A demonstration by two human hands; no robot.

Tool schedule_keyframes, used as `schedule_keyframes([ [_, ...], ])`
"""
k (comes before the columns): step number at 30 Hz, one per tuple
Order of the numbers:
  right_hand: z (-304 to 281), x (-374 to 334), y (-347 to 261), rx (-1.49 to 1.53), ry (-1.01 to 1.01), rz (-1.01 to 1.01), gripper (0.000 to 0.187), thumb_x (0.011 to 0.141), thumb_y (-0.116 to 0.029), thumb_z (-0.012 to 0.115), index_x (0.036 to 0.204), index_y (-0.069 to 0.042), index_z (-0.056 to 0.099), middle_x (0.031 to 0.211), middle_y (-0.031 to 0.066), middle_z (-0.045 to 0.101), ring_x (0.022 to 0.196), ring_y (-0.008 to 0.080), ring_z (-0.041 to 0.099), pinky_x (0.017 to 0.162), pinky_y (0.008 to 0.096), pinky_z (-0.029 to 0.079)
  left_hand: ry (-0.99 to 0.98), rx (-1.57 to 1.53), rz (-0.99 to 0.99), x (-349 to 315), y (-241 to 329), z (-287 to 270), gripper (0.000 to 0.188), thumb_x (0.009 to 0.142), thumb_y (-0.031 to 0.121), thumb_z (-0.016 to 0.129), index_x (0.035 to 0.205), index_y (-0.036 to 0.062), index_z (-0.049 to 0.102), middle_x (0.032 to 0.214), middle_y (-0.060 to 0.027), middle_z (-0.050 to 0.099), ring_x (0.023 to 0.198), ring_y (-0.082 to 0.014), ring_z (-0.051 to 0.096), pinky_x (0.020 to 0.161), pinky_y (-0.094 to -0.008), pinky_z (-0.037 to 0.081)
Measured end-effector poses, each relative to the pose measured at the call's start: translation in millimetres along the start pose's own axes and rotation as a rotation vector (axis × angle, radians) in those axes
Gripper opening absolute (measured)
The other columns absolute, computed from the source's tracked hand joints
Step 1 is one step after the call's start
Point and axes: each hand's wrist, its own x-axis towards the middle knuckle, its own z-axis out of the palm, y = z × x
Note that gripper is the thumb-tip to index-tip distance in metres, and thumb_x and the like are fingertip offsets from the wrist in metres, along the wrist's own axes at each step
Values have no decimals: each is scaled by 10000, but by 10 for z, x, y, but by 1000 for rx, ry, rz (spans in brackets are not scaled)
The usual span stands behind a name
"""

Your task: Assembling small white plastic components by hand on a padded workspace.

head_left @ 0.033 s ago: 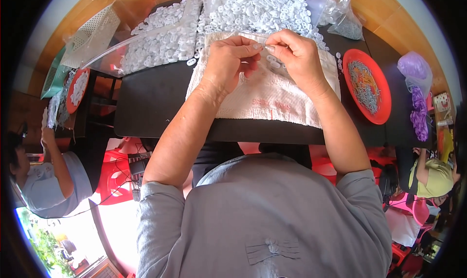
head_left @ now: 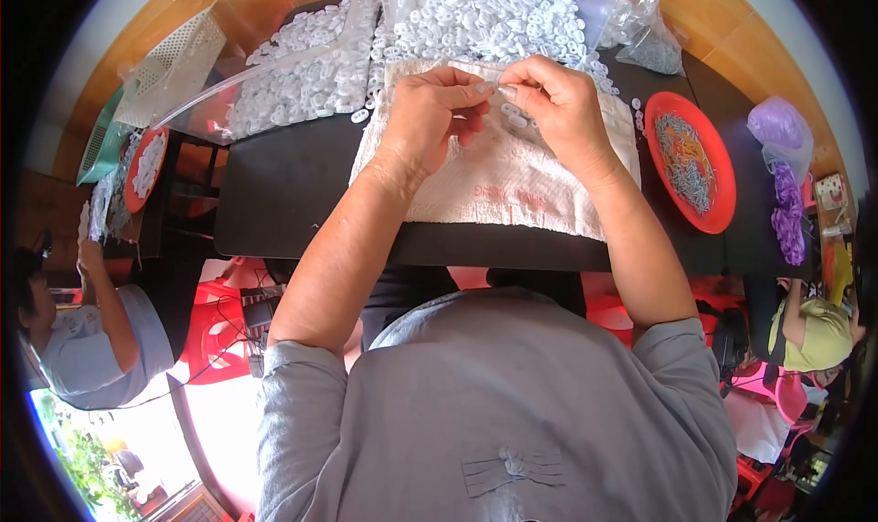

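Note:
Above a cream towel (head_left: 457,179) on the dark table, my left hand (head_left: 430,115) and my right hand (head_left: 560,106) meet fingertip to fingertip. Both are closed in a pinch. Whatever lies between the fingertips is too small and too covered to name. A few small white oval plastic pieces with two holes (head_left: 515,113) rest on the towel beside my right fingers. Beyond the hands spreads a large heap of the same white pieces (head_left: 485,19). To the right of the towel stands a red plate (head_left: 725,202) holding thin grey metal parts (head_left: 681,170) and some orange ones.
Clear plastic sheeting (head_left: 206,97) with more white pieces lies at the left. A bag of grey parts (head_left: 654,51) sits at the back right, near a purple bag (head_left: 780,127). One person (head_left: 105,335) sits at the left, another (head_left: 814,335) at the right.

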Motion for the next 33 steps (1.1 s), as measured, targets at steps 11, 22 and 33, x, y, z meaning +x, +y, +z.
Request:
schedule_keyframes([
  [11,65,-58,28,122,-36,211,37,859,-32,610,879,-16,635,771,-10,623,664,54,532,555,218,444,9,39,16,7,-83,28,120,876,76,630,831,-34,615,686,-67,590,510,-125,504,434,-244,365],
  [22,98,-38,-85,437,-62,463,61,870,-66,615,893,-28,657,767,-10,622,673,60,565,553,199,405,103,-40,95,-32,-138,102,103,845,23,632,765,-37,609,638,-69,577,462,-111,478,385,-243,329],
  [33,-251,64,115,-436,-226,306,81,807,-108,658,840,-36,671,668,37,625,634,112,564,604,269,445,127,40,80,62,-67,-69,102,800,60,634,765,-35,621,646,-71,566,501,-154,505,436,-263,365],
])
